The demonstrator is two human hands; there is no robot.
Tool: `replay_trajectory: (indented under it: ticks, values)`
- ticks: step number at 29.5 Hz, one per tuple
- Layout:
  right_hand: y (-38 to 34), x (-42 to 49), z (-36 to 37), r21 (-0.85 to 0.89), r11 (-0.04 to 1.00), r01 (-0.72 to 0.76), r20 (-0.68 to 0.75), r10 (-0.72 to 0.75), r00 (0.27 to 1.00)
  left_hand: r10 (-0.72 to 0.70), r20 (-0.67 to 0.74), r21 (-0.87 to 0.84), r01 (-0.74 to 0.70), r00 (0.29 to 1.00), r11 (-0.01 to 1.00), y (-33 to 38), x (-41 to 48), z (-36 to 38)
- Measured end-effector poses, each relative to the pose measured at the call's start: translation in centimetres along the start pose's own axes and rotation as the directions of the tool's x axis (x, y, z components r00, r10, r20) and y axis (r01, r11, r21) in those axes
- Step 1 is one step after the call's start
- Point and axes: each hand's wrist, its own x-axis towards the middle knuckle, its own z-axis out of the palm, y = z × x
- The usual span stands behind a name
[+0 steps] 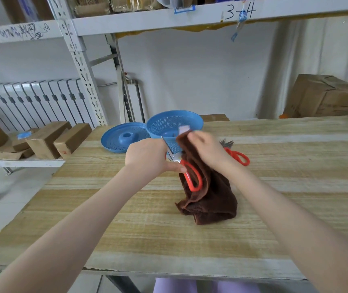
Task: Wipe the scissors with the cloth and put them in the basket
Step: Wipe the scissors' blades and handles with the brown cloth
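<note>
The left hand (pixel 147 157) is gripping the scissors (pixel 175 157) near the pivot, fingers curled round them, holding them over the bench (pixel 126 229) with the blades pointing up and away, toward the basket (pixel 168 123) just behind. The right hand (pixel 206 149) is pinching the cloth (pixel 213 199) beside the blades, its tail trailing onto the bench.

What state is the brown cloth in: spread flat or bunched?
Bunched: the brown terry cloth hangs in folds from the right hand, its lower end heaped on the wooden table, behind the red-handled scissors the left hand grips.
</note>
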Motion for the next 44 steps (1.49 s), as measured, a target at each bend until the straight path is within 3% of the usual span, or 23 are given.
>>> replay_trajectory:
  ticks: [2,13,18,21,23,25,29,35,38,40,42,44]
  values:
    - [0.2,-0.4,0.1,-0.197,0.977,0.083,0.158,-0.052,0.986,0.020,0.004,0.040,-0.020,1.000,0.999,0.1,0.1,0.0]
    - [1.0,-0.4,-0.5,-0.281,0.935,0.216,0.292,-0.131,0.947,0.065,0.027,0.076,-0.067,0.998,0.995,-0.2,-0.3,-0.1]
    - [1.5,0.0,-0.5,-0.255,0.948,0.192,0.242,-0.130,0.962,0.067,0.033,0.093,-0.070,0.997,0.993,-0.4,-0.4,-0.8]
    - [1.8,0.6,-1.4,-0.227,0.969,0.100,0.093,-0.081,0.992,0.072,0.021,0.117,-0.074,0.997,0.990,-0.9,-0.5,-1.5]
    - [1.3,0.5,-1.4,-0.149,0.981,0.124,0.038,-0.120,0.992,0.070,0.027,0.128,-0.073,0.997,0.989,-1.1,-0.5,-1.9]
    - [0.4,-0.2,-0.6,-0.186,0.960,0.210,0.118,-0.190,0.975,0.067,0.047,0.132,-0.073,0.997,0.989,-1.0,-0.4,-1.9]
    - [0.5,-1.4,0.7,-0.447,0.810,0.379,0.310,-0.257,0.915,0.092,0.086,0.153,-0.104,0.992,0.983,-0.6,-0.4,-1.6]
    - [0.9,-0.6,0.1,-0.399,0.846,0.353,0.287,-0.250,0.925,0.094,0.076,0.126,-0.103,0.993,0.987,-0.9,-0.6,-1.3]
    - [2.3,0.1,-1.2,-0.448,0.864,0.231,0.217,-0.145,0.965,0.114,0.045,0.130,-0.119,0.992,0.984,-2.0,-0.9,-1.4]
    - [2.7,0.2,-1.7,-0.359,0.924,0.135,0.129,-0.094,0.987,0.115,0.047,0.134,-0.121,0.992,0.984,-2.6,-1.1,-1.4]
    - [2.0,-0.1,-1.3,-0.262,0.953,0.152,0.026,-0.151,0.988,0.119,0.079,0.146,-0.129,0.990,0.981,-2.4,-1.1,-1.2]
    - [1.0,-0.3,-0.2,-0.284,0.926,0.248,0.038,-0.248,0.968,0.122,0.111,0.148,-0.138,0.986,0.979,-1.8,-0.8,-0.9]
